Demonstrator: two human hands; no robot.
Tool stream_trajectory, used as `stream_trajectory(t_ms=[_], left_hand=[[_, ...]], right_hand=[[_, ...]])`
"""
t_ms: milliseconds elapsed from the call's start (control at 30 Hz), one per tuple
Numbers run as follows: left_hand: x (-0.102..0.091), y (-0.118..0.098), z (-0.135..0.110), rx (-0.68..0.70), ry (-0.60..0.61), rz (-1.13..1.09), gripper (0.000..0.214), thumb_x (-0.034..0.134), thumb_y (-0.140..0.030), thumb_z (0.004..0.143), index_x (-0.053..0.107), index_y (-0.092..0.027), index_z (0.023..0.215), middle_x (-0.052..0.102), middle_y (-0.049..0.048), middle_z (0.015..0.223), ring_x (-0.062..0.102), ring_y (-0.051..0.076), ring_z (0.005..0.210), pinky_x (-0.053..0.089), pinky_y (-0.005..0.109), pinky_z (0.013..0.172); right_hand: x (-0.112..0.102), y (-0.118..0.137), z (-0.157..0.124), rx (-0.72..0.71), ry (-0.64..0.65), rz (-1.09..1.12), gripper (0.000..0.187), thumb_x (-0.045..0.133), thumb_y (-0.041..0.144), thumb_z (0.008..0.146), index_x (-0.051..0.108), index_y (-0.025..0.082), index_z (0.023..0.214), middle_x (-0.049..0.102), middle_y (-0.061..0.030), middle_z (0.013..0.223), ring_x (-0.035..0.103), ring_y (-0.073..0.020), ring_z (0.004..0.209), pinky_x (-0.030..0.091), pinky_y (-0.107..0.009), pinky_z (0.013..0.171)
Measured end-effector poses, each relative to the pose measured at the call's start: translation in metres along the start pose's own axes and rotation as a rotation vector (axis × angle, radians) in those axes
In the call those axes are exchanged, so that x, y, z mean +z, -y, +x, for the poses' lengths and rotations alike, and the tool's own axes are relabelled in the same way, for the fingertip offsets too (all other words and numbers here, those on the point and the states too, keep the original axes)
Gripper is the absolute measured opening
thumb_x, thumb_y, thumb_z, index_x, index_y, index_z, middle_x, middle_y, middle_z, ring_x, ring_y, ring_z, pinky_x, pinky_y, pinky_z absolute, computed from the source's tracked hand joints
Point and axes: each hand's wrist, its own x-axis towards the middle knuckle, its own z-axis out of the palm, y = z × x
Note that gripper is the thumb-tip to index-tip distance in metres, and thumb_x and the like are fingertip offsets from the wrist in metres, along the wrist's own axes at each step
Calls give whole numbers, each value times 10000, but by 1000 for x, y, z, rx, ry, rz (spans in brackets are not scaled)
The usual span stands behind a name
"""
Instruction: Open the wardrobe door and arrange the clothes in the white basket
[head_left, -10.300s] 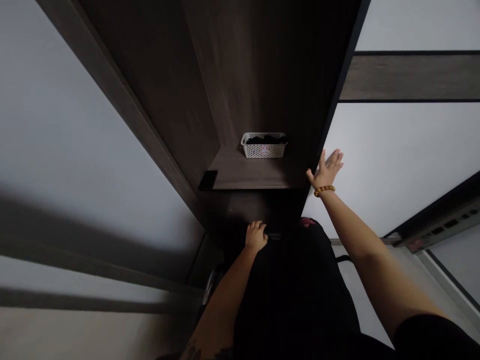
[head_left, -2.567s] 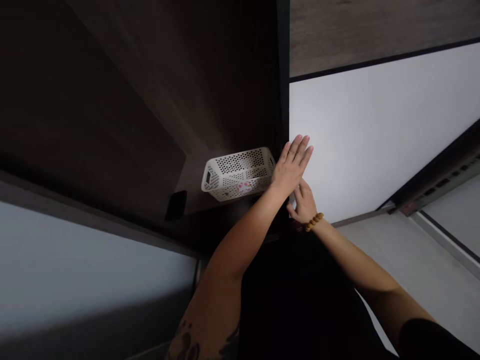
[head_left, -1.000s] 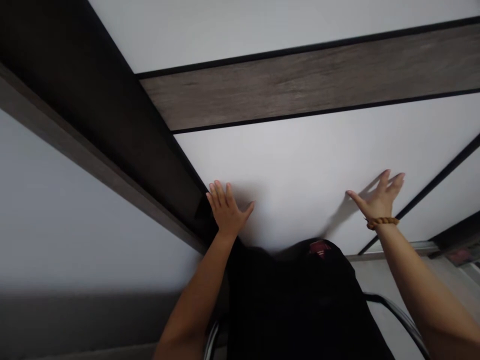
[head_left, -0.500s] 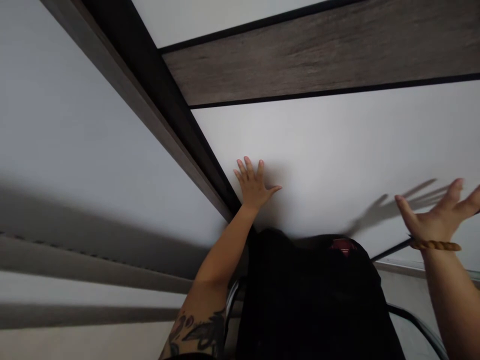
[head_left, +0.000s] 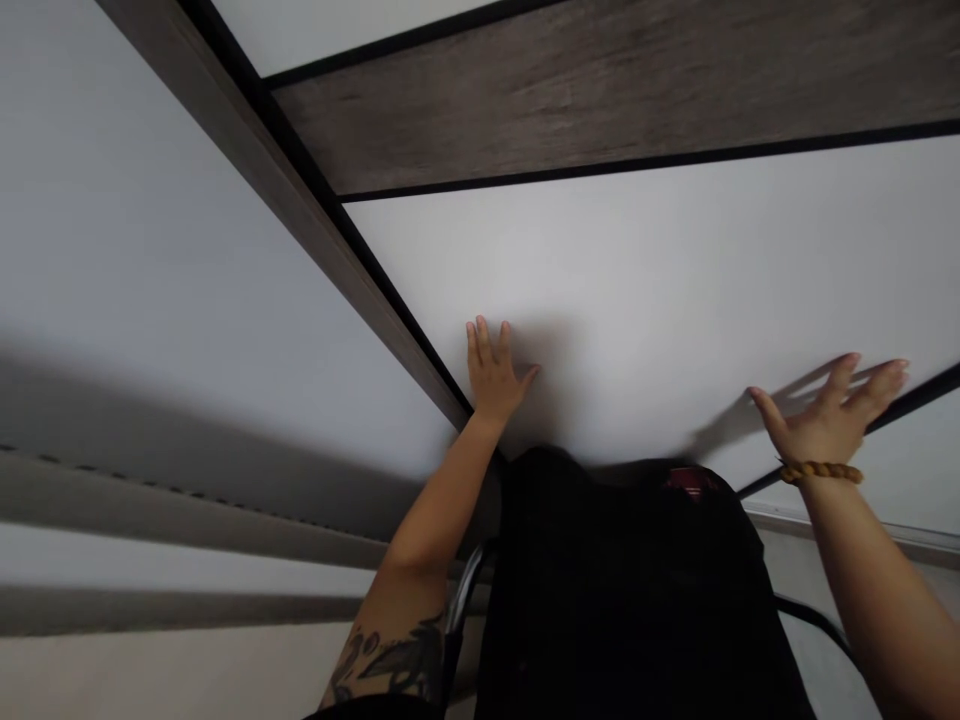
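In front of me is a large sliding door with a glossy white panel, a grey-brown wood-grain band across it and thin black trim. My left hand lies with fingers spread on the white panel, close to its left edge. Farther right, my right hand has its fingers stretched out at the same panel, near a lower black trim strip; whether the whole palm touches is unclear. A brown braided bracelet circles that wrist. Neither hand holds anything.
A wood-grain upright borders the door on the left, beside a pale flat side panel. Black clothing covers my lap, close against the door. Curved metal chair arms flank me. A floor-level track runs at lower right.
The door has slid left, and the dark gap beside the upright has narrowed. My left hand has shifted slightly left with it. My right hand has moved left and closer to the panel.
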Motion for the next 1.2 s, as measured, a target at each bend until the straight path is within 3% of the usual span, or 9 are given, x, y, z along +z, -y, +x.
stream_trajectory(t_ms=[367,733,867,967,1067,1133,1200], left_hand=[[12,0,-23,-64,85,-13,903,754,-500,873,412,-96,1605,182,269,1755,115,442,1644,189,635,1316],[18,-7,-39,-70,105,-42,896,742,-367,816,419,-92,1606,197,260,1754,152,444,1638,241,645,1298],[22,-10,-44,-77,136,-29,915,731,-346,803,403,-77,1613,216,284,1741,177,457,1629,250,648,1291],[24,-12,-50,-88,163,-36,921,723,-359,788,408,-73,1605,213,296,1736,197,479,1618,268,663,1275],[24,-9,-59,-79,164,-147,823,685,-395,803,482,-86,1538,319,281,1697,295,443,1590,336,622,1254],[23,-7,-70,-93,198,-312,688,640,-427,836,559,-120,1446,520,249,1560,479,378,1479,428,561,1200],[25,-7,-86,-182,309,-560,550,612,-473,860,626,-170,1320,700,180,1294,654,307,1228,530,494,1075]], right_hand=[[11,30,-3,21,48,12,1190,640,724,879,59,94,1705,-183,-291,1728,-116,-580,1588,64,-799,1230],[14,35,-6,20,26,40,1166,640,714,875,57,155,1715,-215,-227,1740,-146,-554,1593,115,-875,1158],[24,36,-23,-39,43,39,1175,649,702,871,35,170,1720,-233,-209,1745,-145,-547,1596,136,-860,1173],[27,36,-39,-94,96,65,1113,642,698,878,122,180,1715,-206,-193,1758,-133,-533,1606,159,-826,1203],[17,37,-50,-66,155,180,978,644,669,896,296,178,1667,-3,-211,1777,-5,-484,1635,229,-756,1238],[5,38,-57,25,210,342,875,679,639,890,429,180,1591,304,-225,1701,283,-426,1589,326,-677,1237],[-3,41,-68,206,369,627,712,716,621,882,583,197,1438,641,-172,1409,621,-329,1301,490,-559,1133]])
